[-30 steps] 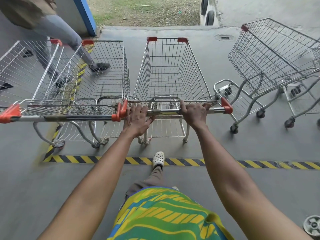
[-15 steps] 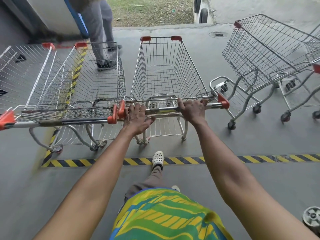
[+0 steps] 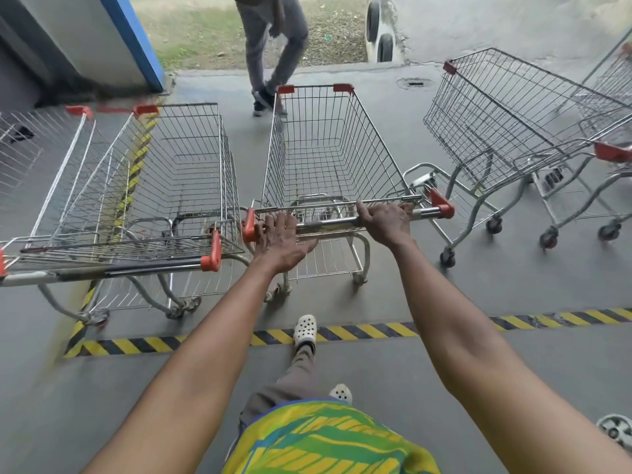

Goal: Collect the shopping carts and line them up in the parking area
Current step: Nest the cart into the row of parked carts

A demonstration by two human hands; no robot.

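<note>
A wire shopping cart (image 3: 328, 148) with orange corner caps stands straight ahead of me. My left hand (image 3: 282, 242) and my right hand (image 3: 386, 224) both grip its chrome handle bar (image 3: 420, 212). To its left stands a second cart (image 3: 184, 172), its handle a little nearer to me, with a third cart (image 3: 41, 155) beyond it at the frame's left edge. On the right, another cart (image 3: 506, 124) sits angled away, with one more cart (image 3: 612, 97) partly cut off behind it.
A person in grey trousers (image 3: 273, 46) walks just beyond the front of my cart. Yellow-black floor striping (image 3: 376, 331) runs across under my feet and along the left. A blue-edged wall (image 3: 113, 39) stands far left; grass, tyres and a floor drain (image 3: 415, 83) lie ahead.
The cart I hold has moved forward past the handle of the left cart. The person in grey trousers has walked from the left to in front of my cart.
</note>
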